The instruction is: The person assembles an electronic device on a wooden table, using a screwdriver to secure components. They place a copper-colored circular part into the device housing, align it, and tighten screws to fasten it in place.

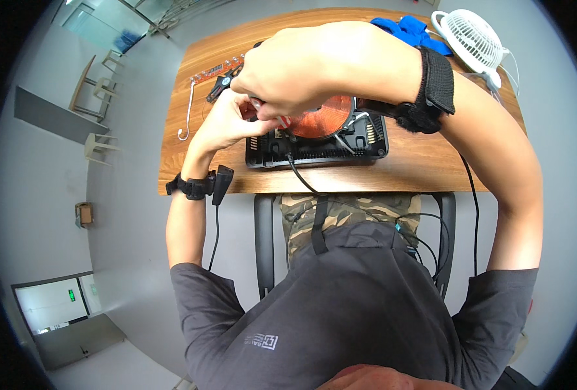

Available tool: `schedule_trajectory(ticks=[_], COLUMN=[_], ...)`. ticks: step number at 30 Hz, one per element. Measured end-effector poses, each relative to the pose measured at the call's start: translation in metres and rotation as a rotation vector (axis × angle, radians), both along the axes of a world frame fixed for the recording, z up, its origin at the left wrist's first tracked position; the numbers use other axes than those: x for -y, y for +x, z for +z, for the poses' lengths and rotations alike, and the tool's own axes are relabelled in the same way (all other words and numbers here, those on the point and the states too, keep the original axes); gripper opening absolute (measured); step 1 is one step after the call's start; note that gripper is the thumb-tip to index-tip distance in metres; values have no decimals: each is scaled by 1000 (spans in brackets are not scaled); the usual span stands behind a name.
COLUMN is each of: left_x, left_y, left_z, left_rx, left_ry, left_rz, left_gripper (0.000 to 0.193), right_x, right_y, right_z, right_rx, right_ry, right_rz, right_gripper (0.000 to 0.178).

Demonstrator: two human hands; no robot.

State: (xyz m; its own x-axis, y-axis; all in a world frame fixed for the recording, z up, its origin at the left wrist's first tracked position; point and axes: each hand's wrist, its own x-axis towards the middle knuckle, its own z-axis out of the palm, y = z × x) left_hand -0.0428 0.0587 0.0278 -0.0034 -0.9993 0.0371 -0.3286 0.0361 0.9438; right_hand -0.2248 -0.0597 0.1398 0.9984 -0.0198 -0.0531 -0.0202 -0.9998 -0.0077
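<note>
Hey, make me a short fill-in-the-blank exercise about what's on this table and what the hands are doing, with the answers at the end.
1. The left hand and right hand meet over the ____ side (left or right) of the black housing with the coil.
2. The fan on the table is ____ in colour.
3. The crumpled fabric beside the fan is coloured ____.
4. The strap around the right wrist is coloured ____.

Missing words: left; white; blue; black.

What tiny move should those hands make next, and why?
Perhaps ease the right hand back slightly: in this view it overlaps the left hand beside the copper coil, mostly hiding whatever they may be handling over the black case.
</note>
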Motion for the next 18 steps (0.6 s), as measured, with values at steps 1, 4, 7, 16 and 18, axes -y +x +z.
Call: schedule_trajectory(ticks=[1,4,7,16,18], left_x=[-2,-5,-3,4,1], left_y=[6,-2,-13,-13,-22], left_z=[-2,-3,6,13,10], left_rx=[37,27,68,-14,-68], left_ry=[27,-35,-11,165,15], left_rz=[-31,-42,-16,49,57], left_gripper=[24,30,32,32,32], right_x=[-2,-8,-10,-1,1], right_y=[4,9,10,6,8], right_z=[-1,2,1,2,0], right_rx=[5,-19,17,-1,-27], right_ry=[-3,66,-14,-23,-11], right_rz=[5,-12,-52,-10,-33], right_gripper=[26,28,30,32,33])
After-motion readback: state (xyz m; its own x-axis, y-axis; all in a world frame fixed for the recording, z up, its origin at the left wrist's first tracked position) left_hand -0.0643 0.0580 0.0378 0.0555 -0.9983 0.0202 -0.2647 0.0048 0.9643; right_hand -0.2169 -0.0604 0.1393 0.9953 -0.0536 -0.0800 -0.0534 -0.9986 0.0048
